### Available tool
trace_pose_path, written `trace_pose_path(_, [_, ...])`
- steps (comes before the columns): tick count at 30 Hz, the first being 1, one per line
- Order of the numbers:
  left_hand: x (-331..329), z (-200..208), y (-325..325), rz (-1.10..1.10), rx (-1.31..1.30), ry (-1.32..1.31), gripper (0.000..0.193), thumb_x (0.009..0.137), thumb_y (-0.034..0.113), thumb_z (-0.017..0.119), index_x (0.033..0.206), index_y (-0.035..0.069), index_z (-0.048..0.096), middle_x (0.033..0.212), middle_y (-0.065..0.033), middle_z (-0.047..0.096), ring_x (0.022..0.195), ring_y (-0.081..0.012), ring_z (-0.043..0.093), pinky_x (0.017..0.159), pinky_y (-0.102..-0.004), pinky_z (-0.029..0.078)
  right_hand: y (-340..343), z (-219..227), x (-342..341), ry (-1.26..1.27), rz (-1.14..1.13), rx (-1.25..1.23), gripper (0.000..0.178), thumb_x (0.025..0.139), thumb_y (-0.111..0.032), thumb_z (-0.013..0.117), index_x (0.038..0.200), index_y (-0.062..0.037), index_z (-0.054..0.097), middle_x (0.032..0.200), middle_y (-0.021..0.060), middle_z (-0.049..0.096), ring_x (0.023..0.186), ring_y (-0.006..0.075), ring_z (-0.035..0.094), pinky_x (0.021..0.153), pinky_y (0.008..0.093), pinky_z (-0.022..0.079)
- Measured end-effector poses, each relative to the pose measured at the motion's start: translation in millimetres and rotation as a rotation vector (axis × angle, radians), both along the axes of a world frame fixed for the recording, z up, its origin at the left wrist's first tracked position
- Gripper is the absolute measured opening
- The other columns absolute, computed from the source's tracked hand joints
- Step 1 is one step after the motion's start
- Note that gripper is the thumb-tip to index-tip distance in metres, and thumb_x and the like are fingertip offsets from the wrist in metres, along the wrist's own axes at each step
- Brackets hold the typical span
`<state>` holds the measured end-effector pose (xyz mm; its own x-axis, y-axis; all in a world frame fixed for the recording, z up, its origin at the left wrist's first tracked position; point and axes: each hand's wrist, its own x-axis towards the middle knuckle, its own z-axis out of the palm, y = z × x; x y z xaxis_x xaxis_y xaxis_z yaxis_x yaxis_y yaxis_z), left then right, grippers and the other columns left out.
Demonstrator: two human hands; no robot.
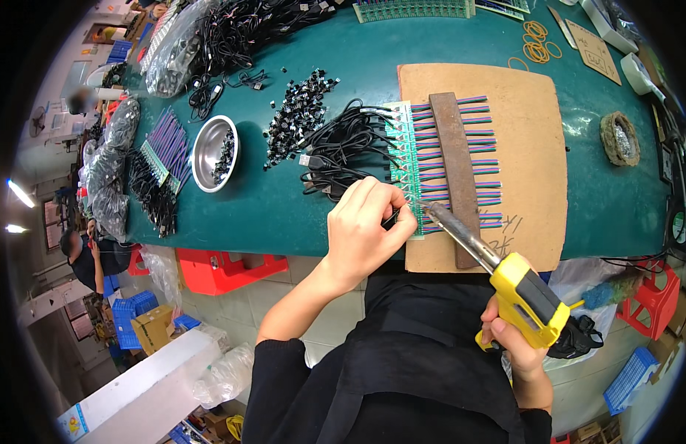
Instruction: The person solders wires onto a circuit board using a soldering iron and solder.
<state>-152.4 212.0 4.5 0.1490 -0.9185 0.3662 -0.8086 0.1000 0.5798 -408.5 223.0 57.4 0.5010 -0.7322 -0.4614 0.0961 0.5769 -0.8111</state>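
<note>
My left hand [361, 233] is closed in a pinch on a black cable [391, 220] beside the lower end of a green circuit board panel [403, 137]. My right hand [511, 339] grips a yellow and black soldering gun [531, 300]. Its metal tip reaches the board close to my left fingertips; whether it touches is too small to tell. Several black USB cables [350, 137] run from the board's left edge. Coloured ribbon wires [485, 152] extend from its right edge, under a rusty metal bar [454, 170]. All this rests on a brown cardboard sheet [524, 133].
Left of the cables lie a pile of small black parts [298, 107] and a steel bowl [198, 159]. Wired boards [161, 159] and bagged cables [110, 177] sit farther left. On the right are rubber bands [535, 44] and a round holder [619, 139]. A red stool [224, 272] stands below the table.
</note>
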Motion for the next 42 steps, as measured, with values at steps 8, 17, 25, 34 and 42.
trace_pose_path(8, [1.0, 1.3, -1.1, -0.014, 0.003, 0.003, 0.013, 0.063, -0.002, 0.064, 0.066, 0.005, 0.053, 0.059, -0.0014, 0.046, 0.051, -0.0136, 0.045, 0.048, -0.0272, 0.037, -0.7, 0.3, -1.7, -0.061, -0.021, 0.007, 0.047, 0.08, 0.0, 0.056, 0.124, 0.001, 0.04, 0.094, 0.0135, 0.056, 0.086, 0.0185, 0.056, 0.066, 0.0295, 0.054])
trace_pose_path(17, [24.8, 11.3, -4.7, -0.31, 0.06, 0.009, 0.013, 0.068, 0.003, 0.067, 0.078, 0.006, 0.059, 0.068, -0.0021, 0.053, 0.061, -0.0176, 0.053, 0.054, -0.0294, 0.045, -3.6, 3.3, -3.6, -0.076, -0.066, -0.002, 0.047, 0.079, 0.0, 0.055, 0.124, 0.0001, 0.043, 0.099, 0.0143, 0.057, 0.092, 0.0205, 0.057, 0.069, 0.0313, 0.055])
trace_pose_path(25, [53.3, 20.4, -24.3, -0.77, -0.112, -0.376, 0.026, 0.063, 0.003, 0.067, 0.088, 0.005, 0.063, 0.075, -0.0013, 0.055, 0.06, -0.0143, 0.054, 0.047, -0.0241, 0.044, -0.6, -1.5, -10.6, -0.048, -0.002, 0.06, 0.051, 0.078, 0.003, 0.056, 0.126, 0.0011, 0.04, 0.094, 0.0153, 0.059, 0.081, 0.0179, 0.059, 0.067, 0.0303, 0.055])
trace_pose_path(34, [52.3, 26.4, -26.7, -0.882, -0.277, -0.658, 0.025, 0.063, 0.006, 0.063, 0.088, 0.003, 0.062, 0.078, 0.0007, 0.054, 0.063, -0.0084, 0.052, 0.046, -0.0197, 0.04, 0.9, -3.9, -6.4, -0.03, -0.015, 0.03, 0.052, 0.076, 0.007, 0.057, 0.125, 0.0045, 0.041, 0.088, 0.0159, 0.061, 0.068, 0.0153, 0.06, 0.06, 0.0271, 0.053])
trace_pose_path(42, [52.0, 29.0, -28.5, -0.908, -0.301, -0.741, 0.022, 0.065, 0.006, 0.063, 0.087, 0.003, 0.062, 0.075, 0.0022, 0.05, 0.062, -0.0063, 0.049, 0.045, -0.0194, 0.036, -2.7, 1.5, -3.8, -0.054, -0.026, 0.035, 0.047, 0.075, 0.006, 0.057, 0.121, 0.0044, 0.045, 0.088, 0.0139, 0.06, 0.069, 0.0155, 0.059, 0.061, 0.0268, 0.053])
